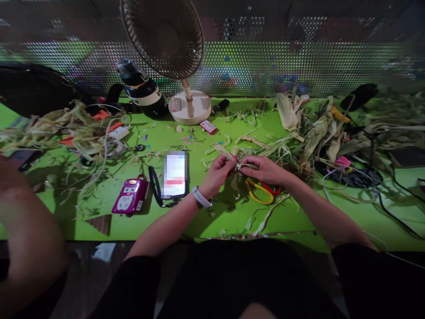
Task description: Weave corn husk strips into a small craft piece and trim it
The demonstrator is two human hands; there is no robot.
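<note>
Both hands meet over the green table (172, 221): left hand (217, 173) and right hand (265, 170) pinch a dry corn husk strip (239, 165) between clenched fingers, just above the scissors (262, 191), right of the phone (175, 174).

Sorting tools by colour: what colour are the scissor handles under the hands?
Yellow and red scissor handles, below the right hand; head view.

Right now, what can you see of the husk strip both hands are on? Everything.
The husk strip is a pale, dry, straw-coloured leaf piece, thin and fibrous. It lies roughly level above the green table, pinched between the left hand and the right hand, which meet at its middle. Loose ends trail from it toward the left hand. Yellow and red scissors lie just below it. Whether it is twisted or knotted cannot be told.
</note>
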